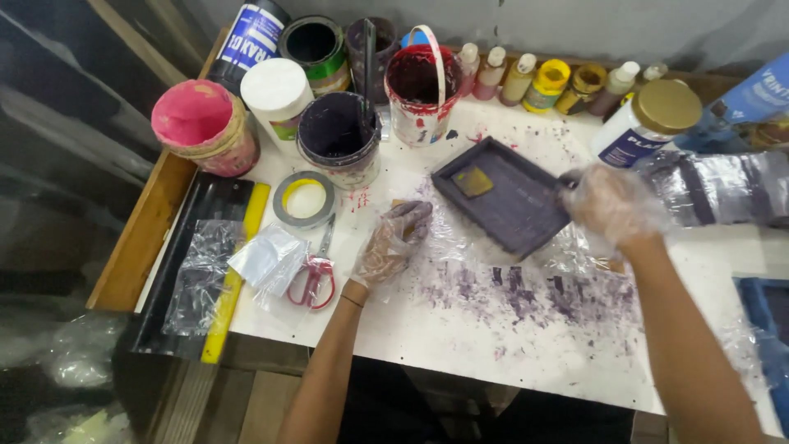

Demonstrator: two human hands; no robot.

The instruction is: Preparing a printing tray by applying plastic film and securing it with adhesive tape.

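A dark purple rectangular tray (509,197) lies tilted on the paint-spattered white table (460,321), with a small yellowish sponge piece (472,182) inside it. My right hand (615,205), in a clear plastic glove, grips the tray's right edge. My left hand (393,240), also gloved, rests on the table left of the tray with its fingers curled over a small brownish object that is mostly hidden.
Open paint buckets stand at the back: dark purple (339,136), red with a handle (417,90), pink-lidded (201,123). Small bottles (526,78) line the wall. A gold-lidded jar (649,123), tape roll (304,199), red scissors (314,275), plastic bags (267,259) and yellow ruler (234,279) lie around.
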